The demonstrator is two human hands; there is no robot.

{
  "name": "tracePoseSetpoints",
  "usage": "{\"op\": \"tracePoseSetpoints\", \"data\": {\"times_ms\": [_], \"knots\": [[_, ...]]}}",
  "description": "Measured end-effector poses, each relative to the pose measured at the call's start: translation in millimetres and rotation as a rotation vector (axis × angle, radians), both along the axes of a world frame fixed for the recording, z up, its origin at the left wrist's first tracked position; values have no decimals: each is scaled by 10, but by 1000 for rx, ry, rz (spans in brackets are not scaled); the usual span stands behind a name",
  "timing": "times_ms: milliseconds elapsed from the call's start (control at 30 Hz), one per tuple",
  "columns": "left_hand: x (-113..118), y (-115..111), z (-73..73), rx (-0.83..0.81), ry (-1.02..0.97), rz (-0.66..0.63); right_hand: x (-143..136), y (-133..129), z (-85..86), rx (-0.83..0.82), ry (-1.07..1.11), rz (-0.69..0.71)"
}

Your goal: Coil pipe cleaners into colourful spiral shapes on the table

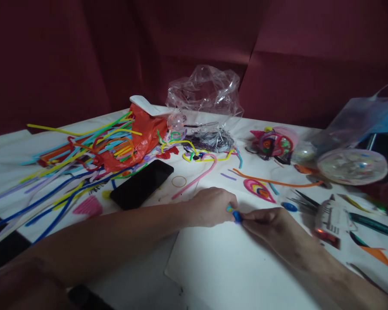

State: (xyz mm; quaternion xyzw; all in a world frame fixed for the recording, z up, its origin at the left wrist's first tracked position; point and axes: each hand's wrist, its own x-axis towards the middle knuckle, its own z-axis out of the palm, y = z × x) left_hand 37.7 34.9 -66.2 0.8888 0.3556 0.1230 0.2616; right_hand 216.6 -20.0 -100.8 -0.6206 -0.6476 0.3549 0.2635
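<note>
**White table (9, 150) before a dark red backdrop (168, 30): blue piece (236, 216) held at both ends**

Left section: a bundle of coloured fuzzy stems (121, 148) spills from a red plastic wrapper (145, 133). A black phone (142, 184) lies just beside it, screen up. Further right, a hooked pink stem (198, 175) lies in front of a clear bag (203, 94).

Centre section: the left hand (211, 207) is closed on one end of the blue piece; its thumb placement cannot be told from this angle. The piece is above a white sheet (226, 267), between the two hands. It shows lighter yellow and turquoise at the left end. Judged by its look, it is light, soft and bendable, unlikely to slip, but easily crushed or unwound. Take hold at the ends, with fingertip pressure only.

Right section: a pink eye-shaped coil (260, 190) lies beyond the right hand (273, 224), which pinches the blue end narrowly between thumb and fingertip. A blue disc (289, 206) lies near that hand. Farther right, a white tool (328, 224) shows an orange glow; keep fingers clear, as it may be hot.
</note>
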Motion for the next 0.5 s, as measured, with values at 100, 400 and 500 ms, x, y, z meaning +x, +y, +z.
{"op": "tracePoseSetpoints", "data": {"times_ms": [100,400,500], "knots": [[-11,4,-9,11,-2,-13,-22,-24,35,-70,16,54],[-42,22,73,-5,67,-84,135,-162,309,35,-23,-103],[-59,42,110,-15,108,-92,231,-301,295,57,-89,-112]]}}
